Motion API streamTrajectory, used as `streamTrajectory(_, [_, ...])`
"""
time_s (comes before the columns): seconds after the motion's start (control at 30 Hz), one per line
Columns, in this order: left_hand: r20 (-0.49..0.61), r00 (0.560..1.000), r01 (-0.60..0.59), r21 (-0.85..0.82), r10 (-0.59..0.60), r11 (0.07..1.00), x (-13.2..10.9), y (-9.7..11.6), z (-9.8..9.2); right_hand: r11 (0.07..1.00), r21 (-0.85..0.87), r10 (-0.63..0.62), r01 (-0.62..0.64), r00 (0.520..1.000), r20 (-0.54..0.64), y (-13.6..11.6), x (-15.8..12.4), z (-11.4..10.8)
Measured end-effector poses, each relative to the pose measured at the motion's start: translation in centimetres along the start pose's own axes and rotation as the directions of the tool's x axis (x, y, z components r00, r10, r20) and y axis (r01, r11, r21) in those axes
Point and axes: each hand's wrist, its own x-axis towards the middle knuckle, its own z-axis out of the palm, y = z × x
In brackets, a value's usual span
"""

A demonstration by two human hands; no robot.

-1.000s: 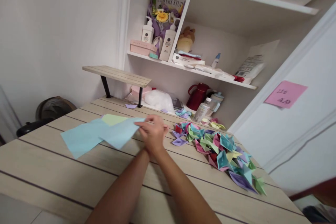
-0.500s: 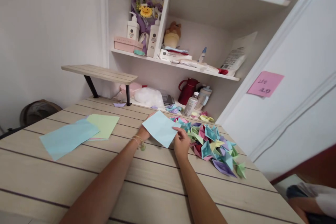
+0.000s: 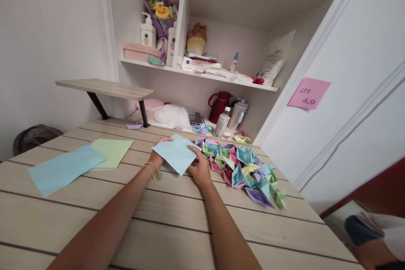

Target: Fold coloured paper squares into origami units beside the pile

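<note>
Blue sheet [image 3: 177, 156], centre frame | my left fingers [image 3: 163, 140] and right fingers [image 3: 195, 150] hold its sides | uneven pull could crease it; drifting right could jostle boats [image 3: 237, 176]

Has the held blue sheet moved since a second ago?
Yes, rightward: the held sheet went from mostly left of the stand's right-hand leg to its right.

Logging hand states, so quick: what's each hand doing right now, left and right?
Left hand: holding the light blue paper sheet at its left side, partly hidden behind it.
Right hand: holding the same sheet at its right side.
</note>
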Motion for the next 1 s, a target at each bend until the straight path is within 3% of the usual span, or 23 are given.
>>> streamTrajectory(0.13, [-0.041, 0.999, -0.021, 0.037, 0.023, 0.999, -0.2, 0.6, 0.0, 1.000, -0.007, -0.024, 0.024, 1.000, 0.013, -0.3, 0.0, -0.1])
streamTrajectory(0.3, [0.134, 0.990, 0.030, 0.035, -0.035, 0.999, -0.7, 1.1, 0.7, 0.992, 0.058, 0.118, -0.111, 0.984, -0.134, 0.6, 0.3, 0.1])
streamTrajectory(0.43, [0.194, 0.971, 0.149, -0.032, -0.140, 0.988, -0.7, 1.0, 1.0, 0.967, 0.138, 0.240, -0.213, 0.942, -0.233, 1.1, 0.5, 0.1])
streamTrajectory(0.53, [0.167, 0.973, 0.168, -0.025, -0.161, 0.986, -0.6, 0.7, 1.0, 0.953, 0.170, 0.287, -0.249, 0.922, -0.259, 1.4, 0.6, 0.0])
streamTrajectory(0.73, [0.077, 0.990, 0.121, 0.006, -0.122, 0.993, -0.4, 0.5, 0.9, 0.961, 0.149, 0.265, -0.231, 0.925, -0.274, 2.1, 0.6, 0.1])
streamTrajectory(1.0, [0.024, 0.998, 0.052, 0.031, -0.053, 0.998, -0.3, 0.8, 1.0, 0.909, 0.337, 0.349, -0.244, 0.888, -0.299, 1.3, 0.5, 0.2])
